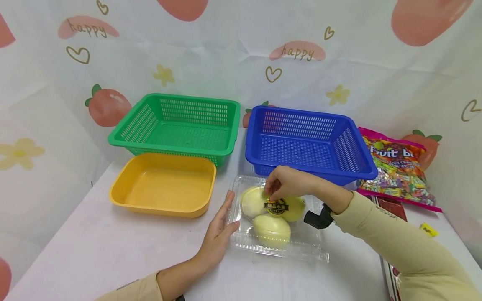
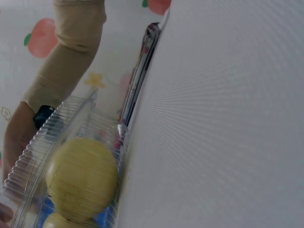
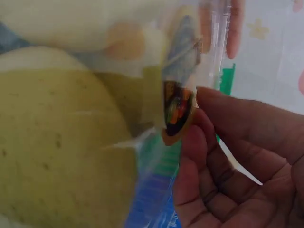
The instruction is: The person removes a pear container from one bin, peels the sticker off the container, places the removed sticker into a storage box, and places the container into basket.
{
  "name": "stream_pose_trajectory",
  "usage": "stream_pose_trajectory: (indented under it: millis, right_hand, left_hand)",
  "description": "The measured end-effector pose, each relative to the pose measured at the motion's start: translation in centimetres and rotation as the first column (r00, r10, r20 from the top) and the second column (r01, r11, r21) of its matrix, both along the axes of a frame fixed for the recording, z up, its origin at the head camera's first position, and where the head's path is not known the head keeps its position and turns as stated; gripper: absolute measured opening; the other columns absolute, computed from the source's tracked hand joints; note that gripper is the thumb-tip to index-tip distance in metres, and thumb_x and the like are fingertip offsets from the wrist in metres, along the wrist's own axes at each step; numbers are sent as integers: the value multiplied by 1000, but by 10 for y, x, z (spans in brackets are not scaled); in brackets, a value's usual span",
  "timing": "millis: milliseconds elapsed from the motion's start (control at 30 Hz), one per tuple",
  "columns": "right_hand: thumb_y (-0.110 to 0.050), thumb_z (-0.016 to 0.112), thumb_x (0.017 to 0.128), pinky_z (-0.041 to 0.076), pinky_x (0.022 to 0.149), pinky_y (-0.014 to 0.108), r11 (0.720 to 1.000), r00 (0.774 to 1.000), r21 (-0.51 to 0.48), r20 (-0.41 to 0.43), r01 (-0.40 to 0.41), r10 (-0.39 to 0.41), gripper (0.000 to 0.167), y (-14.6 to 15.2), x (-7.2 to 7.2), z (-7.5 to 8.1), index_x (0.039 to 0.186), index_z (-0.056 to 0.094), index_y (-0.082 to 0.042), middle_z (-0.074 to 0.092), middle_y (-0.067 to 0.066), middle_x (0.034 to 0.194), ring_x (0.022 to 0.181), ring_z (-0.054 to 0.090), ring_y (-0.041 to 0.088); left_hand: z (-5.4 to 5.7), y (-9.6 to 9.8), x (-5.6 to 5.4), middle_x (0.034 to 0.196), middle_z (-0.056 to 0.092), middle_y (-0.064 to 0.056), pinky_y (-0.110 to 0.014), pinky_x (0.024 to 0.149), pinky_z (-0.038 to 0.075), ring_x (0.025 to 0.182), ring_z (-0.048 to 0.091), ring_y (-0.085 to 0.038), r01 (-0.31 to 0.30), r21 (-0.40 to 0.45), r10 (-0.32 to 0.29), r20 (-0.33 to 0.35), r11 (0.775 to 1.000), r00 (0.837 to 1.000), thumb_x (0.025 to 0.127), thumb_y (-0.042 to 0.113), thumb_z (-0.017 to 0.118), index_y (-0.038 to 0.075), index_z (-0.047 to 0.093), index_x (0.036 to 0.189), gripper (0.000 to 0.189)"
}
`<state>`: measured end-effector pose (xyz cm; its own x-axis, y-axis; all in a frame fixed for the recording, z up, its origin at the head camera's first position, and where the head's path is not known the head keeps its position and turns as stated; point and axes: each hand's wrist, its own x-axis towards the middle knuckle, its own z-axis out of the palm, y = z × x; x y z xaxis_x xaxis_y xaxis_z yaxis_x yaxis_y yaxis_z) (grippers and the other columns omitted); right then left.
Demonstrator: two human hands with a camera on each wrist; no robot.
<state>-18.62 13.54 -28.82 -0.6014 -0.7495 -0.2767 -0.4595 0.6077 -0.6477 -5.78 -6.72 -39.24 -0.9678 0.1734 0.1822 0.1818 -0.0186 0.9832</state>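
A clear plastic clamshell box (image 1: 308, 246) with several pale yellow fruits (image 1: 272, 228) in it lies on the table. On its lid is a round black-and-gold sticker (image 1: 276, 207). My left hand (image 1: 215, 242) lies along the box's left side, fingers extended and touching it. Over the lid, my right hand (image 1: 288, 182) is bent down, its thumb and fingertips pinching the sticker's edge, as the right wrist view shows at the sticker (image 3: 178, 111). In the left wrist view one fruit (image 2: 83, 178) shows through the box wall.
Behind the box stands a blue basket (image 1: 301, 165). A green basket (image 1: 173, 149) and a yellow tub (image 1: 162, 207) are to the left. On the right are a candy bag (image 1: 399, 167), a small yellow candy (image 1: 428, 230) and a flat dark red package (image 1: 391, 207), partly behind my right sleeve.
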Motion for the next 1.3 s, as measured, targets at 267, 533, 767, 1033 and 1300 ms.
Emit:
stream_pose_trajectory:
  millis: [267,533,767,1033,1300]
  right_hand:
    - [1,67,81,54,67,19,1000,1000,12,-18,-7,7,4,2,-3,-4,77,68,-1,68,4,76,68,58,5]
    - [-1,67,81,51,62,17,997,997,56,-61,-43,46,5,1,-2,-3,77,67,-2,65,2,73,65,55,4]
    - [-7,66,84,46,60,17,987,991,123,-72,-106,115,7,1,-5,-1,77,64,-5,60,-1,70,64,50,5]
    - [-7,63,86,42,58,17,986,983,97,-112,-134,145,10,3,-3,-4,76,62,-6,56,-2,69,63,46,5]
    - [-9,62,88,41,59,18,986,975,62,-156,-152,160,11,7,-1,-9,78,58,-7,53,-3,70,64,44,5]
  left_hand:
    - [0,1,-1,158,5,-13,-1,106,10,145,1,-26,3,1,-3,-14,1000,1000,89,-3,44,4,18,148,65]
    - [0,2,-1,157,4,-14,-1,107,10,145,1,-26,12,-6,-13,-40,1000,999,90,-2,43,5,17,149,65]
    - [2,1,-2,158,7,-9,-1,106,10,146,2,-25,-5,-23,5,11,1000,1000,90,-3,44,6,18,149,65]
    - [3,0,-2,158,7,-7,-1,106,10,146,3,-25,-11,-42,12,19,999,1000,90,-1,44,7,18,149,65]
    - [2,0,-1,158,7,-8,-2,106,11,145,3,-25,-14,-36,15,12,999,1000,90,-1,44,7,18,149,65]
